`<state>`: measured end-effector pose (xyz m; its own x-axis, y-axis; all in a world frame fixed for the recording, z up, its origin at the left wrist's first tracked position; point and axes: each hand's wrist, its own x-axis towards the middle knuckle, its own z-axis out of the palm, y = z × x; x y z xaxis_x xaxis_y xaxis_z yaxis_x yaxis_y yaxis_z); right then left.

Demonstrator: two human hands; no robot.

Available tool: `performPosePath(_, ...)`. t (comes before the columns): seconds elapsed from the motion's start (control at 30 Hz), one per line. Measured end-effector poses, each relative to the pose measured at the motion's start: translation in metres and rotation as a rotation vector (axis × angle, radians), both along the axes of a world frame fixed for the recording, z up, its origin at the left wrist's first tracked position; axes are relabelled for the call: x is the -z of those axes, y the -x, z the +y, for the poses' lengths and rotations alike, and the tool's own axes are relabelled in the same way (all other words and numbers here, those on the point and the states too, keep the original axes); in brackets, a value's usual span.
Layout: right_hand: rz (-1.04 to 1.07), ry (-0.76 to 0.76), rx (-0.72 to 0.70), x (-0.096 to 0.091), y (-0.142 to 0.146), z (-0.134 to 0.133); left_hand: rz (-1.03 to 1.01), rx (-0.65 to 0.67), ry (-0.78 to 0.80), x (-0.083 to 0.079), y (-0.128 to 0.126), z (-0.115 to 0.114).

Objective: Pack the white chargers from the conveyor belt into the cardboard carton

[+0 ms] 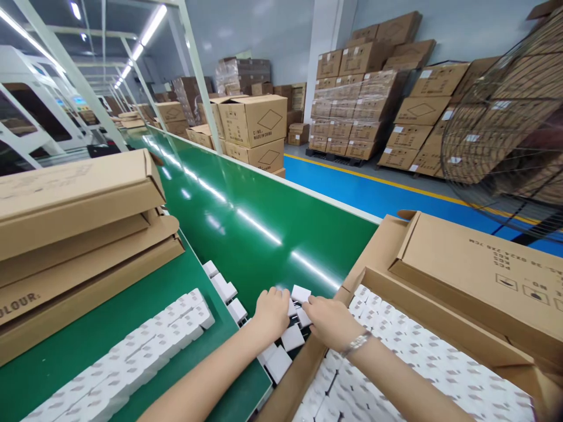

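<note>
My left hand (272, 315) is closed over small white box-shaped pieces at the belt's near edge, its fingers curled and partly hidden. To its right, my right hand (333, 322) has its fingers bent against another white block (303, 317). One white block (301, 293) lies just beyond both hands, and another white block (292, 338) lies below them. Dark parts show between these pieces. Along the belt edge to the left sit several more white blocks (223, 288). An open carton (365, 278) packed with rows of white pieces (422, 357) stands under my right forearm.
A long double row of white pieces (132, 351) lies on the green tabletop (176, 287) at left, near stacked flat cartons (79, 199). The green conveyor belt (264, 205) runs away ahead. Brown boxes (253, 123) stand beyond it; a caged fan (497, 129) is at right.
</note>
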<state>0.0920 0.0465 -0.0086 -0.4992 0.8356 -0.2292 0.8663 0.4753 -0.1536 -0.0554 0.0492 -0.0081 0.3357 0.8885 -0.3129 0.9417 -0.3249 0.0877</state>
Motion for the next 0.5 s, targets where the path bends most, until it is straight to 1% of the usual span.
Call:
performPosePath(0.1, -0.082, 0.010, -0.004, 0.014, 0.024, 0.006, -0.003, -0.073, -0.027, -0.009, 0.006, 0.007)
performPosePath(0.17, -0.110, 0.019, -0.010, 0.018, 0.028, 0.010, -0.009, -0.165, -0.057, -0.017, 0.015, 0.008)
performPosePath(0.23, -0.117, 0.027, -0.018, 0.015, 0.025, 0.015, -0.014, -0.249, -0.050, -0.021, 0.023, 0.003)
performPosePath(0.3, -0.095, 0.022, -0.017, 0.008, 0.015, 0.021, -0.019, -0.279, 0.002, -0.020, 0.029, -0.005)
performPosePath(0.4, -0.038, 0.017, 0.027, -0.001, -0.004, 0.029, -0.020, -0.269, 0.073, -0.010, 0.029, -0.015)
performPosePath(0.5, -0.051, 0.025, 0.120, 0.000, -0.017, 0.031, -0.026, -0.270, 0.097, -0.002, 0.025, -0.019)
